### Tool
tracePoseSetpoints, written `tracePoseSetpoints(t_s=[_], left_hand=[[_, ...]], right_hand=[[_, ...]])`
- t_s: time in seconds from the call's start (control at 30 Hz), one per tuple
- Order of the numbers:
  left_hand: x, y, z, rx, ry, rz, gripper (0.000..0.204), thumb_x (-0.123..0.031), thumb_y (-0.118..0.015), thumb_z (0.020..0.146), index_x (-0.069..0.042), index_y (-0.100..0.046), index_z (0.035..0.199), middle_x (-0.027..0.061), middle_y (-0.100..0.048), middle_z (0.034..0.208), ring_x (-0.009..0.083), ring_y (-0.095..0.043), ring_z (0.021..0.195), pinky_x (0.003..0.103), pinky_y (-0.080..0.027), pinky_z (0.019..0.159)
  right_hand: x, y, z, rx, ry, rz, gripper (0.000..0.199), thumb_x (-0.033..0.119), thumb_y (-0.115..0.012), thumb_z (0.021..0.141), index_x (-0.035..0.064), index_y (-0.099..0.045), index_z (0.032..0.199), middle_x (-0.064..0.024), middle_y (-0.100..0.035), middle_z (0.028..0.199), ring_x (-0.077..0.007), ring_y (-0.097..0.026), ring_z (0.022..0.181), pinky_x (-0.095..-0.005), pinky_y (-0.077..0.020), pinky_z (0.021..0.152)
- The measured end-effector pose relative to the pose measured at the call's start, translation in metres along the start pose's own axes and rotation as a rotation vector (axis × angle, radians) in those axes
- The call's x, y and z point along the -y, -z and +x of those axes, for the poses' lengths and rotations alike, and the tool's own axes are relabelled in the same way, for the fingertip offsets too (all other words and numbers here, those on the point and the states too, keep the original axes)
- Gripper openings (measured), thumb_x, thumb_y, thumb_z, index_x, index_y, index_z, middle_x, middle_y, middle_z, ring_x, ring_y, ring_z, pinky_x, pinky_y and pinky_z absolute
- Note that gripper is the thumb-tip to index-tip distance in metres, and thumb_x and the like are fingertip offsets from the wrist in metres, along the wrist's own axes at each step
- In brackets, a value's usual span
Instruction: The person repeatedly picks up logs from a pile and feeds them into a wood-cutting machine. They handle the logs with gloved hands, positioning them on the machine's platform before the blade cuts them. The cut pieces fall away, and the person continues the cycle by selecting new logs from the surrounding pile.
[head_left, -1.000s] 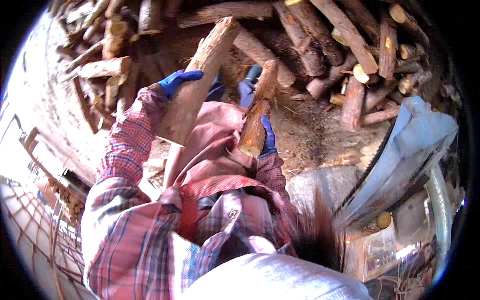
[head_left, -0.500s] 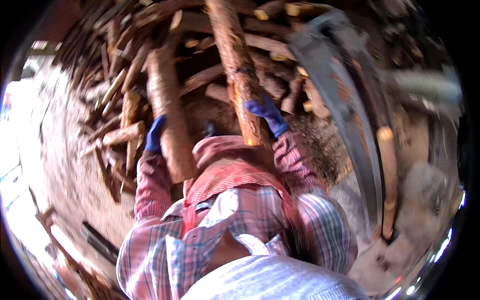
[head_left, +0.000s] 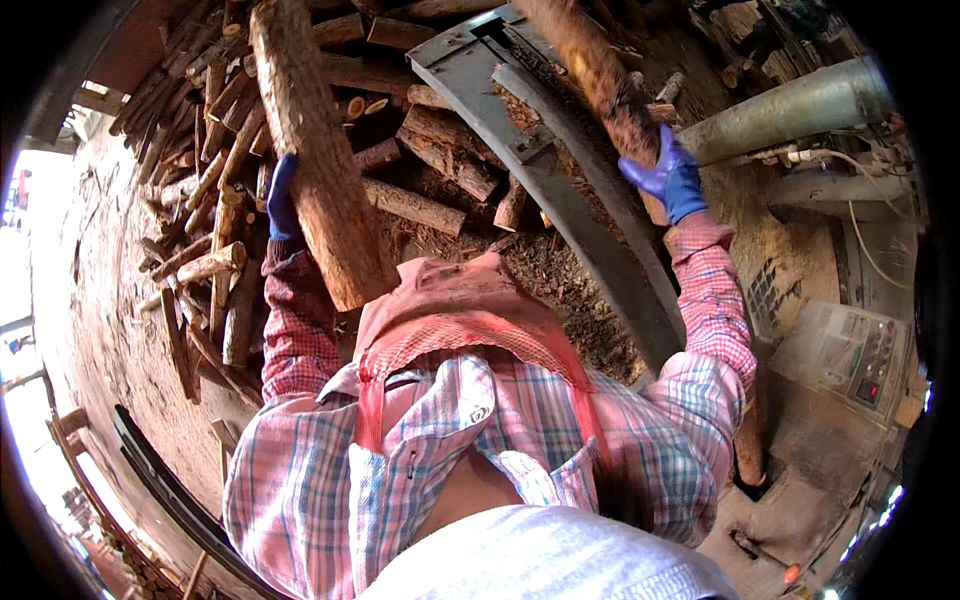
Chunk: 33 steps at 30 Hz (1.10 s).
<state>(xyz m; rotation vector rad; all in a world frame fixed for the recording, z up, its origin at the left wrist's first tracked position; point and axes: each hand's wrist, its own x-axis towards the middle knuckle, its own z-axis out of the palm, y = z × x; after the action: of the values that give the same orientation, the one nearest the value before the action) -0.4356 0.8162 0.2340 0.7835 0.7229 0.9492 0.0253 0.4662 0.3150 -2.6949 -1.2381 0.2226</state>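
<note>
In a blue glove, my left hand [head_left: 283, 198] grips a thick bark-covered log [head_left: 318, 165] from its left side; the fingers behind the log are hidden. This log slants upward, its near end just ahead of my red apron. My right hand [head_left: 667, 178], gloved in blue-purple, is closed round the near part of a thinner log [head_left: 597, 78]. That log's far end runs past the top of the picture. It lies along or just above the long grey metal trough [head_left: 560, 205]; contact between them cannot be made out. Bark scraps lie in the trough.
Several logs are heaped beyond and to the left, including a cut log [head_left: 413, 205]. A big grey-green pipe [head_left: 790, 112] comes in from the right, with a thin hose [head_left: 868, 170] beside it. A control box [head_left: 845, 350] stands at right. Wood debris [head_left: 590, 320] covers ground by the trough.
The view has turned to the right. My right hand has carried the thinner log right, to the trough, with my arm reaching farther out. My left hand still holds the thick log, now tilted more.
</note>
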Motion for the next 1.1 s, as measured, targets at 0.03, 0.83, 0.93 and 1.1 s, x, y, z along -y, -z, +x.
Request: tracePoseSetpoints(t_s=[0.03, 0.83, 0.93, 1.1], left_hand=[[0.000, -0.013, -0.006, 0.104, -0.007, -0.035, 0.039, -0.026, -0.053, 0.095, -0.002, -0.057, 0.125, 0.0119, -0.060, 0.124, 0.0248, -0.057, 0.114, 0.039, -0.042, 0.102], [0.143, -0.242, -0.079, 0.838, 0.326, 0.470, 0.065, -0.025, -0.073, 0.083, 0.003, -0.044, 0.134, 0.0125, -0.061, 0.119, 0.0191, -0.060, 0.104, 0.033, -0.050, 0.089], [0.147, -0.242, -0.082, 0.868, 0.208, 0.354, 0.069, -0.029, -0.081, 0.074, 0.005, -0.051, 0.126, 0.0112, -0.063, 0.115, 0.0193, -0.060, 0.101, 0.032, -0.049, 0.089], [0.121, -0.248, -0.101, 0.733, 0.203, 0.401, 0.070, -0.035, -0.078, 0.075, 0.006, -0.051, 0.125, 0.0128, -0.064, 0.110, 0.0195, -0.061, 0.098, 0.032, -0.050, 0.086]], right_hand=[[-0.013, -0.002, -0.002, 0.025, -0.031, -0.188, 0.102, 0.058, -0.076, 0.069, -0.0001, -0.033, 0.141, -0.0264, -0.052, 0.130, -0.0392, -0.052, 0.120, -0.0457, -0.0423, 0.101], [0.144, -0.168, -0.148, 0.089, -0.212, 1.992, 0.061, 0.021, -0.077, 0.079, 0.0029, -0.050, 0.132, -0.0057, -0.058, 0.123, -0.0188, -0.059, 0.103, -0.0345, -0.0469, 0.095], [0.130, -0.212, -0.137, 0.103, -0.267, 1.872, 0.062, 0.023, -0.078, 0.078, 0.0019, -0.052, 0.130, -0.0063, -0.059, 0.122, -0.0192, -0.058, 0.105, -0.0341, -0.0465, 0.095], [0.149, -0.156, -0.137, -0.104, -0.065, 1.688, 0.063, 0.025, -0.079, 0.078, 0.0010, -0.051, 0.130, -0.0074, -0.060, 0.119, -0.0186, -0.058, 0.104, -0.0336, -0.0465, 0.094]])
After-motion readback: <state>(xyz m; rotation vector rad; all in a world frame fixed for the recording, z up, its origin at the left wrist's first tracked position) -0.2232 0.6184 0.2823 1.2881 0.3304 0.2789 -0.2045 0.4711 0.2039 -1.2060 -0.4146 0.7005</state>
